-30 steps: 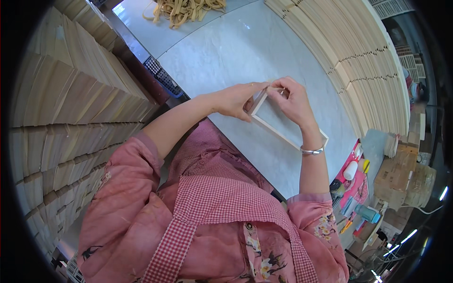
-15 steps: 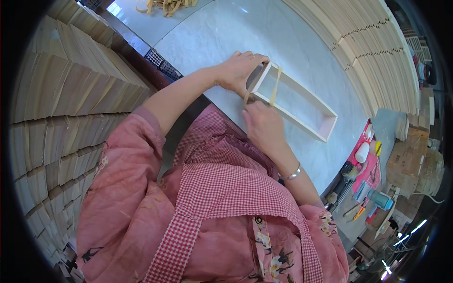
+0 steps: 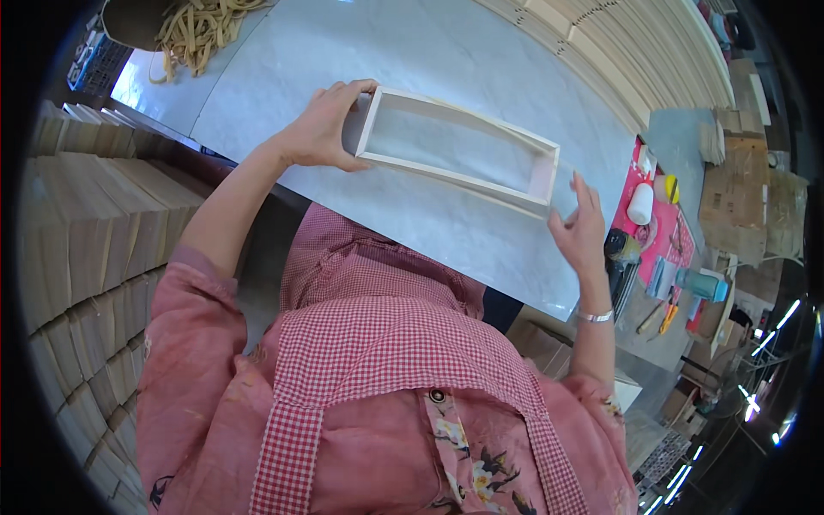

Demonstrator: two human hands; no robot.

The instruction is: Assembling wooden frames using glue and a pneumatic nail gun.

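A long, narrow, open wooden frame of pale wood rests on the grey-white marbled tabletop. My left hand grips its left end, with the fingers at the far corner and the thumb at the near one. Just off the right end, my right hand is open, its thumb and fingers apart and nothing seen in them. A thin tan elastic band seems to run lengthwise by the frame's far side; its full path is hard to make out.
Tan elastic bands lie heaped at the far left. Stacked wooden boards stand at my left, and long wooden strips at the far right. A white bottle and tools lie on the right beside a pink sheet.
My right hand has moved from the frame's near left corner to beyond its right end and opened. The band that crossed the frame no longer does. My view has shifted.
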